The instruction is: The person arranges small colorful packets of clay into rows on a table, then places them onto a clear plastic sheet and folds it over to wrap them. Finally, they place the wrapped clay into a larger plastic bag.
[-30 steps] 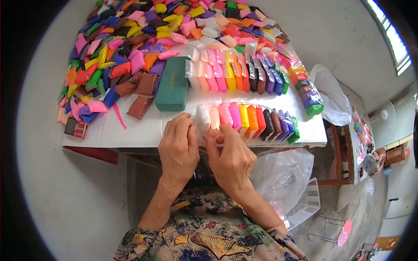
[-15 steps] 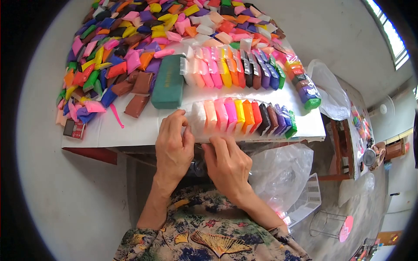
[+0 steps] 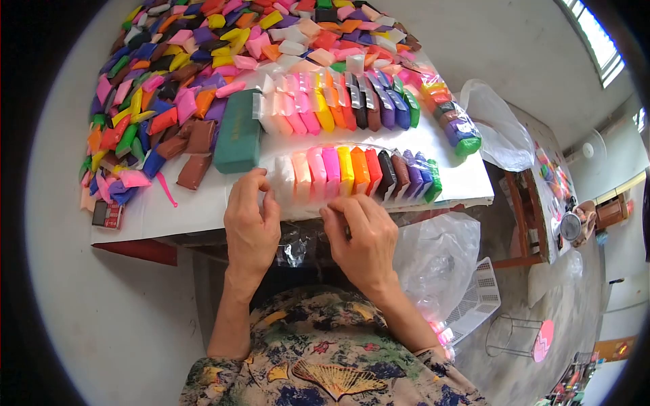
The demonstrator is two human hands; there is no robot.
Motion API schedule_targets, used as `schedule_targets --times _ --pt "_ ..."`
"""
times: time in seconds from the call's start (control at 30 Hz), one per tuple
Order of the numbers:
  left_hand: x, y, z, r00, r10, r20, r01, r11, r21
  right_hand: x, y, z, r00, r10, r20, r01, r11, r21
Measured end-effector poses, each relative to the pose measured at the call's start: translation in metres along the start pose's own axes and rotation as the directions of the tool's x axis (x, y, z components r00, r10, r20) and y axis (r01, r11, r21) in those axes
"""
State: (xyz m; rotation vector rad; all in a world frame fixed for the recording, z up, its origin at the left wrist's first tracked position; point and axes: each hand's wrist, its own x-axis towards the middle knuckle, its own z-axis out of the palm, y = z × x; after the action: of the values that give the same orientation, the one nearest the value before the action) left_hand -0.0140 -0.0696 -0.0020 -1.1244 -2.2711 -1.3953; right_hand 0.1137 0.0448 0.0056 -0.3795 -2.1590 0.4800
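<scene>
A row of coloured clay-like packets (image 3: 345,172), white through pink, yellow, red, black and purple to green, stands on the white table top inside a clear plastic bag (image 3: 294,211). At the bag's near left corner is my left hand (image 3: 250,220), its fingers curled and thumb bent in against the film. My right hand (image 3: 362,233) is closed at the near edge, thumb and fingers pinching the film. Loose film hangs between the hands below the table edge. Beyond the left hand lies a dark green block (image 3: 238,132).
Behind the row stands a second row of bagged packets (image 3: 338,108); another bagged stack (image 3: 455,122) lies right. A large heap of loose packets (image 3: 183,68) covers the far left. A clear bag (image 3: 437,260) hangs by the right arm, near a white basket (image 3: 477,298). A stool (image 3: 542,340) stands right.
The view has shifted, so the table sits further left. My hands have moved slightly apart, and more of the hanging film shows between them. The packet row keeps its order.
</scene>
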Motion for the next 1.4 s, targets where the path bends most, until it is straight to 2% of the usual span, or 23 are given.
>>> schedule_targets --times 0.07,0.17,0.27,0.37,0.47,0.57,0.67,0.77,0.9,1.0,1.07,1.1,1.17,1.27,1.3,1.37,1.4 --pt "0.002 0.001 0.001 0.999 0.044 -0.009 -0.044 0.999 0.018 0.01 0.009 0.004 0.999 -0.042 -0.034 0.04 0.998 -0.053" --pt "0.006 0.003 0.002 1.0 0.028 0.012 -0.028 1.0 0.003 0.018 0.021 0.008 0.999 -0.042 -0.024 0.041 0.998 -0.043" --pt "0.007 0.0 0.003 0.998 0.06 0.033 -0.063 0.993 0.102 0.017 0.026 0.002 0.999 -0.046 0.027 0.045 0.998 0.033" --pt "0.008 0.006 -0.004 0.995 -0.024 0.096 0.011 0.992 0.128 0.007 0.024 -0.014 0.997 -0.045 0.066 0.039 0.996 0.082" --pt "0.013 0.026 -0.015 0.982 0.181 0.055 -0.188 0.922 0.337 0.007 0.029 -0.022 0.997 -0.002 0.079 -0.005 0.996 0.087" --pt "0.027 0.04 -0.017 0.967 0.231 0.107 -0.252 0.934 0.253 0.011 0.041 -0.015 0.994 0.051 0.091 -0.06 0.994 0.095" --pt "0.045 0.052 -0.013 0.914 0.35 0.204 -0.386 0.905 0.178 0.014 0.041 -0.01 0.991 0.088 0.106 -0.102 0.985 0.14" --pt "0.061 0.058 -0.005 0.897 0.347 0.272 -0.356 0.934 -0.02 0.012 0.041 -0.012 0.993 0.058 0.1 -0.074 0.983 0.167" --pt "0.081 0.055 0.014 0.851 0.321 0.416 -0.327 0.943 -0.061 0.015 0.045 -0.01 0.993 0.068 0.094 -0.09 0.965 0.248" --pt "0.091 0.048 0.026 0.785 0.329 0.524 -0.299 0.943 -0.144 0.018 0.049 -0.012 0.989 0.065 0.132 -0.093 0.972 0.216" --pt "0.094 0.044 0.031 0.75 0.312 0.582 -0.258 0.95 -0.177 0.013 0.047 -0.024 0.984 0.063 0.167 -0.111 0.949 0.296" --pt "0.096 0.045 0.031 0.748 0.305 0.59 -0.258 0.952 -0.165 0.011 0.046 -0.031 0.981 0.06 0.185 -0.12 0.935 0.334" --pt "0.101 0.051 0.028 0.743 0.291 0.603 -0.259 0.955 -0.141 0.011 0.045 -0.045 0.964 0.157 0.213 -0.229 0.9 0.371" --pt "0.112 0.061 0.035 0.792 0.305 0.529 -0.304 0.948 -0.092 0.015 0.054 -0.046 0.933 0.256 0.255 -0.339 0.864 0.372" --pt "0.114 0.067 0.037 0.765 0.291 0.575 -0.298 0.951 -0.084 0.017 0.059 -0.043 0.922 0.281 0.267 -0.366 0.856 0.365" --pt "0.118 0.079 0.04 0.705 0.259 0.66 -0.288 0.955 -0.068 0.019 0.063 -0.037 0.941 0.244 0.234 -0.313 0.89 0.331" --pt "0.118 0.076 0.043 0.699 0.307 0.646 -0.342 0.937 -0.074 0.019 0.063 -0.035 0.95 0.229 0.21 -0.29 0.898 0.331"
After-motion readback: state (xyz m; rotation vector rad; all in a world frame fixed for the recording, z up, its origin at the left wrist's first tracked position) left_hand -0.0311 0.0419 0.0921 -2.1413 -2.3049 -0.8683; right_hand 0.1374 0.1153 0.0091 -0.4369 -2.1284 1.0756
